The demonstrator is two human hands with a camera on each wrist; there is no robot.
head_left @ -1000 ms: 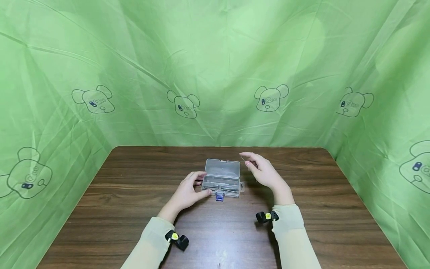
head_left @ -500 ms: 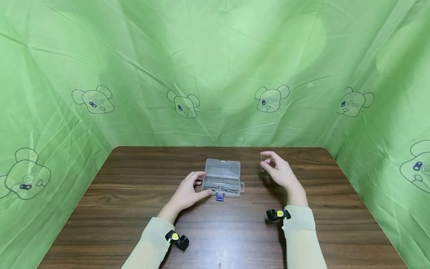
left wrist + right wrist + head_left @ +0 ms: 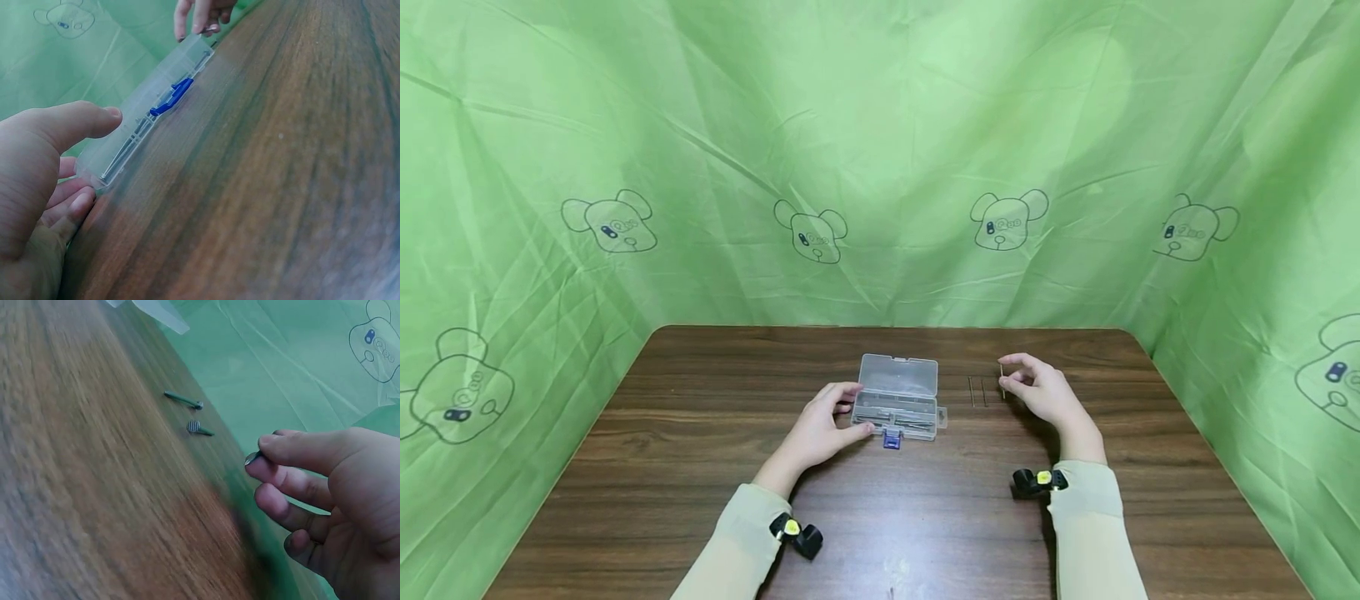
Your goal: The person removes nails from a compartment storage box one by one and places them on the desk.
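Note:
A clear plastic box (image 3: 897, 397) with its lid raised and a blue latch (image 3: 891, 438) sits mid-table; thin metal nails lie inside. My left hand (image 3: 826, 425) holds the box's left end, thumb on its front corner, also seen in the left wrist view with the box (image 3: 150, 119) beside the thumb. My right hand (image 3: 1037, 392) hovers to the right of the box and pinches a thin nail (image 3: 1002, 378) upright between thumb and forefinger; its head (image 3: 252, 458) shows in the right wrist view. Two nails (image 3: 977, 391) lie side by side on the table, just left of that hand.
The dark wooden table (image 3: 880, 517) is ringed by a green cloth backdrop (image 3: 880, 167) with bear prints on three sides. Black-and-yellow wrist mounts (image 3: 796, 533) sit on both cream sleeves. The two laid nails (image 3: 187, 412) are near the table's far edge in the right wrist view.
My right hand has carried the pinched nail rightward from above the box and lowered it beside the two nails on the table. The left hand and box have stayed put.

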